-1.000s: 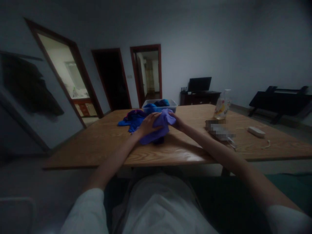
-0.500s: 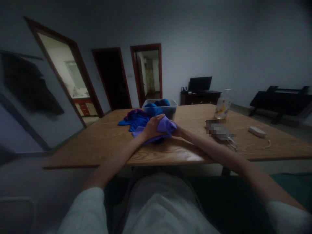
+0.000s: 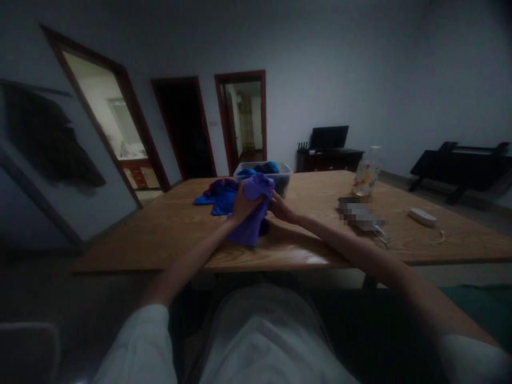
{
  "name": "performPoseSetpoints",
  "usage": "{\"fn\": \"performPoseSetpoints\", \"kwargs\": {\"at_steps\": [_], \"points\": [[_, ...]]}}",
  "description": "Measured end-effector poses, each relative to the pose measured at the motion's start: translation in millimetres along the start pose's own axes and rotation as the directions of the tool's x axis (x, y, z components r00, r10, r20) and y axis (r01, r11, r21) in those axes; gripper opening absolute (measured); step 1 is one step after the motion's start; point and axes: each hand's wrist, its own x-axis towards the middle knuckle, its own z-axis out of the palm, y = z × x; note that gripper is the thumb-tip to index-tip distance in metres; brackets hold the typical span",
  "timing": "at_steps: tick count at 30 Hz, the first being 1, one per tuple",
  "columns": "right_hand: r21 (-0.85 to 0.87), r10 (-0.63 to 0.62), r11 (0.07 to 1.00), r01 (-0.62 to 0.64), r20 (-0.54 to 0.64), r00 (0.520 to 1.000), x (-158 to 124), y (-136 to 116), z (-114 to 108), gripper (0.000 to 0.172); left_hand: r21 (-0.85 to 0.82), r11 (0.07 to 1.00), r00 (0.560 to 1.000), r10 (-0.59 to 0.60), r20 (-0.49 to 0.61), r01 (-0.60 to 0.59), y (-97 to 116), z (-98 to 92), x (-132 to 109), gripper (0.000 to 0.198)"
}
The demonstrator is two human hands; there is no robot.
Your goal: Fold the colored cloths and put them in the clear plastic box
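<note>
A purple cloth is bunched at its top and hangs down over the near middle of the table. My left hand is wrapped round its left side. On its right side, my right hand pinches the cloth's edge. A dark item, too dim to make out, lies by the cloth's lower right. Left of my hands lies a crumpled blue garment with a dark, pink-marked part. Behind the cloth stands a clear plastic bin holding blue and dark cloth.
The wooden table bears a clear patterned bottle at the right, a blurred-out device with a cable, and a white oblong object. Beyond are a screen on a dark cabinet and a folded black frame.
The purple cloth has been turned more upright, its bunched top raised and its lower part now hanging toward me. My right hand's fingers have come into view on its right side.
</note>
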Motion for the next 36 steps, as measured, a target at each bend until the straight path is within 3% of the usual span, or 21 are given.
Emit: {"fn": "performPoseSetpoints", "kwargs": {"at_steps": [6, 9, 13, 16, 19, 23, 27, 31, 36], "points": [[-0.208, -0.07, 0.976, 0.06, -0.042, 0.997, 3.7, 14.0, -11.2, 0.04, -0.048, 0.998, 0.999, -0.039, 0.012, 0.039, -0.5, -5.6, 5.0, 0.077], [-0.289, -0.173, 0.946, 0.145, -0.071, 0.982, 5.6, 3.6, -13.0, 0.039, -0.081, 0.992, 0.995, -0.093, 0.02, 0.095, -3.2, -6.3, 7.6, 0.073], [-0.481, -0.358, 0.83, 0.283, -0.071, 0.931, 1.9, -18.4, -10.5, 0.033, -0.11, 0.984, 0.99, -0.135, 0.027, 0.137, -14.6, -2.8, 9.9, 0.075], [-0.534, -0.454, 0.772, 0.344, -0.086, 0.887, -0.8, -28.5, -11.9, 0.032, -0.185, 0.967, 0.983, -0.165, 0.074, 0.176, -27.3, 3.0, 10.3, 0.063], [-0.56, -0.454, 0.759, 0.331, -0.092, 0.886, 0.3, -30.6, -18.7, 0.037, -0.269, 0.933, 0.967, -0.206, 0.147, 0.24, -40.9, 9.4, 10.9, 0.054], [-0.635, -0.37, 0.739, 0.226, -0.103, 0.923, 3.3, -27.5, -28.5, 0.041, -0.268, 0.906, 0.926, -0.251, 0.282, 0.327, -52.6, 12.9, 11.6, 0.062], [-0.699, -0.382, 0.685, 0.204, -0.106, 0.918, 4.6, -23.9, -30.9, 0.041, -0.157, 0.967, 0.961, -0.161, 0.226, 0.199, -47.1, 6.8, 10.6, 0.08], [-0.717, -0.392, 0.666, 0.205, -0.102, 0.914, 7.0, -20.9, -31.5, 0.043, -0.065, 0.997, 0.953, -0.013, 0.304, 0.034, -33.2, -1.5, 8.4, 0.082], [-0.707, -0.379, 0.676, 0.208, -0.092, 0.921, 9.4, -17.4, -33.2, 0.042, -0.025, 0.998, 0.923, -0.039, 0.384, 0.053, -26.7, -3.3, 4.8, 0.071]]}}
